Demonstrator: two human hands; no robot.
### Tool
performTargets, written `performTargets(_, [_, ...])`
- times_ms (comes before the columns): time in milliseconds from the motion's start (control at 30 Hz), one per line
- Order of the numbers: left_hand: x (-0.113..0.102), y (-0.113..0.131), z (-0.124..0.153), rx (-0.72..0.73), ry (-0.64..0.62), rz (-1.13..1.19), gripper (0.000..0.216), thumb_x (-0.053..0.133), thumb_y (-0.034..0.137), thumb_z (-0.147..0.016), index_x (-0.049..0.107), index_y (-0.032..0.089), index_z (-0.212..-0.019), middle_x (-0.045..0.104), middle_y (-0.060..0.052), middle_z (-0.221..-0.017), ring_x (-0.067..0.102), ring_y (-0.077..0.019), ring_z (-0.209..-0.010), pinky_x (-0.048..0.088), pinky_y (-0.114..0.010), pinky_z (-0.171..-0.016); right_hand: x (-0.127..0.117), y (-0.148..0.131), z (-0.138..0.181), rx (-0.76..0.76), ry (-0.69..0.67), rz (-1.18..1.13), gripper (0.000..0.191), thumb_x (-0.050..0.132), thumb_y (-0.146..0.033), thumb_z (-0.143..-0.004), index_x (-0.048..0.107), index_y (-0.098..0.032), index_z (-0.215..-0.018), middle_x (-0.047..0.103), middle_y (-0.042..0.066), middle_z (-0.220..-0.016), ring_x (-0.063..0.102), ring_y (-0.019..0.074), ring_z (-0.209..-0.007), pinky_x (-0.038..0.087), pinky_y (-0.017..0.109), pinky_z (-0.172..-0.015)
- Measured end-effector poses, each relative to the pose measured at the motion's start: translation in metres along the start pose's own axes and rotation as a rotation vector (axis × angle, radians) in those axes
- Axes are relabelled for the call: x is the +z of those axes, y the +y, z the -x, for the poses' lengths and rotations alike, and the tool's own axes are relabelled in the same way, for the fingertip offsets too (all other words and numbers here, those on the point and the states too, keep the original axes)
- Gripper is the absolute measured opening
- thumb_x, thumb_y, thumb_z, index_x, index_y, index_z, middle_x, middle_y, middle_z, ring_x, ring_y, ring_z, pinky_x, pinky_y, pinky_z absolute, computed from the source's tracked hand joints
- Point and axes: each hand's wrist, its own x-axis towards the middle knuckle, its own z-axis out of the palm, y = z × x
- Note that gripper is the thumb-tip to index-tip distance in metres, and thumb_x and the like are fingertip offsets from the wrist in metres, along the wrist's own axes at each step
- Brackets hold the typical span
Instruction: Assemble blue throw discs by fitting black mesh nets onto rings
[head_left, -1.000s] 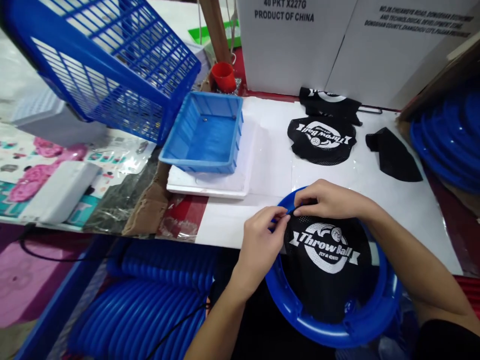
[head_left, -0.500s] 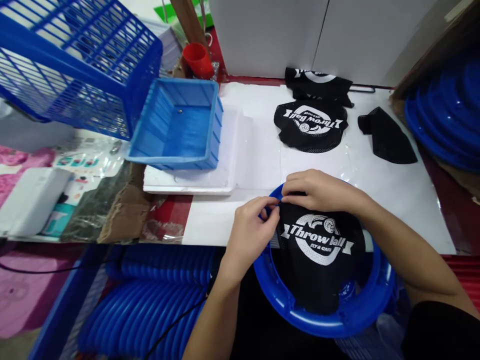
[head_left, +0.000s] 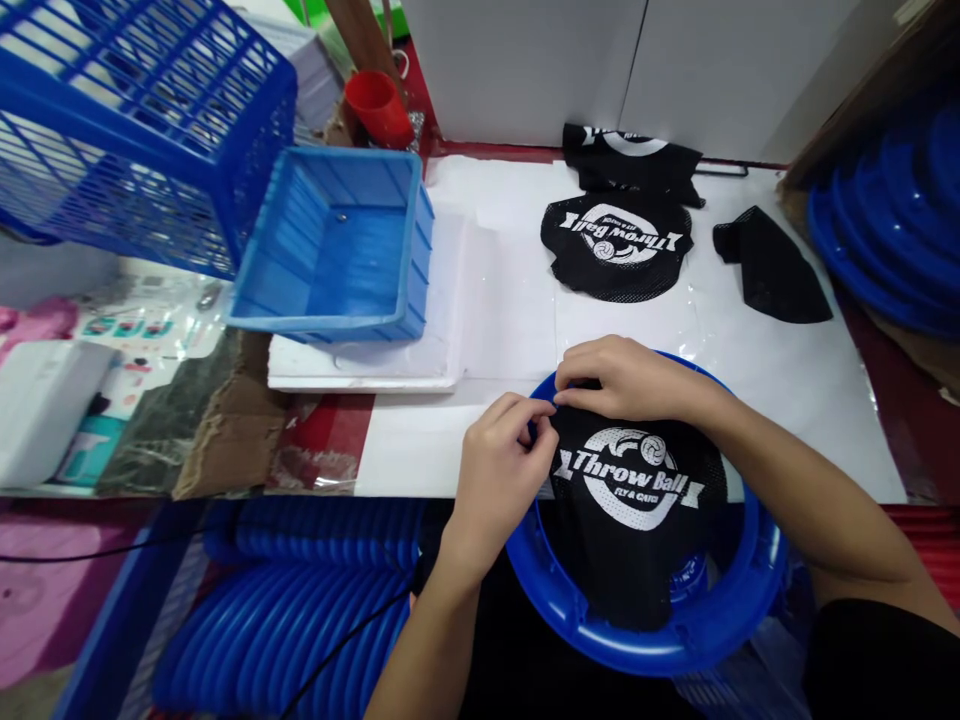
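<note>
A blue plastic ring (head_left: 645, 648) rests tilted at the table's front edge, partly over my lap. Across its opening lies a black mesh cloth (head_left: 622, 560) printed with white "Throw Ball" lettering; its lower right part hangs free of the ring. At the ring's upper left, my right hand (head_left: 622, 378) pinches the cloth's edge with thumb and finger. Beside it my left hand (head_left: 506, 460) is closed, fingertips together at the same spot on the rim. Whatever small part the left fingertips hold is hidden.
More black mesh cloths (head_left: 616, 245) lie on the white tabletop (head_left: 510, 300). A light blue bin (head_left: 337, 250) sits on a white foam slab at left, by a blue basket (head_left: 150, 130) and a red cup (head_left: 379, 108). Blue rings (head_left: 300, 630) are stacked below and at right.
The view has shifted slightly, so the table items appear a little further left. Both hands stay at the same place on the rim; the left fingertips have moved slightly.
</note>
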Motion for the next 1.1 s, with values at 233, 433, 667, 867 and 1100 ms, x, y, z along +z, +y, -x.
performTargets(233, [-0.001,0.004,0.014,0.094,-0.149,-0.214,0.017,0.062,0.021,-0.102,0.071,0.015,-0.116,0.073,-0.009,-0.105,0.069,-0.0199,-0.083,0.057,-0.030,-0.067,-0.014,-0.030,0.010,0.003,-0.075,0.439,0.014,0.059,-0.013,-0.103,0.073,-0.017,-0.104,0.072,0.008,-0.099,0.060,0.0215,-0.084,0.033,0.033,-0.068])
performTargets(433, [0.005,-0.001,0.031,0.141,-0.027,-0.200,0.023,0.062,0.021,-0.106,0.067,0.019,-0.127,0.075,-0.011,-0.112,0.073,-0.0252,-0.100,0.062,-0.038,-0.085,0.010,-0.089,0.080,0.323,0.095,0.857,0.020,0.060,-0.016,-0.101,0.071,-0.018,-0.084,0.068,0.013,-0.081,0.060,0.0306,-0.083,0.042,0.044,-0.076])
performTargets(667, [0.014,0.007,0.037,0.053,0.147,-0.265,0.031,0.050,0.014,-0.106,0.072,0.018,-0.127,0.068,-0.017,-0.123,0.070,-0.0299,-0.105,0.060,-0.046,-0.091,0.077,-0.090,0.155,0.685,0.525,0.724,0.022,0.054,-0.028,-0.109,0.070,-0.021,-0.097,0.074,0.012,-0.101,0.065,0.0297,-0.096,0.054,0.045,-0.080])
performTargets(867, [-0.003,0.027,0.063,0.032,-0.108,-0.412,0.024,0.053,0.023,-0.107,0.070,0.015,-0.123,0.064,-0.015,-0.113,0.071,-0.0227,-0.072,0.055,-0.032,-0.056,0.083,-0.055,0.154,0.725,0.714,0.408,0.031,0.058,-0.037,-0.109,0.069,-0.019,-0.131,0.067,0.016,-0.130,0.066,0.0360,-0.121,0.060,0.059,-0.101])
performTargets(1100, [-0.035,0.043,0.093,0.160,-0.531,-0.502,0.009,0.064,0.029,-0.104,0.072,0.025,-0.103,0.073,-0.003,-0.080,0.070,-0.0209,-0.050,0.033,-0.028,-0.044,0.056,-0.030,0.127,0.504,0.516,0.519,0.014,0.062,-0.021,-0.105,0.074,-0.014,-0.105,0.068,0.018,-0.118,0.066,0.0340,-0.109,0.060,0.060,-0.101])
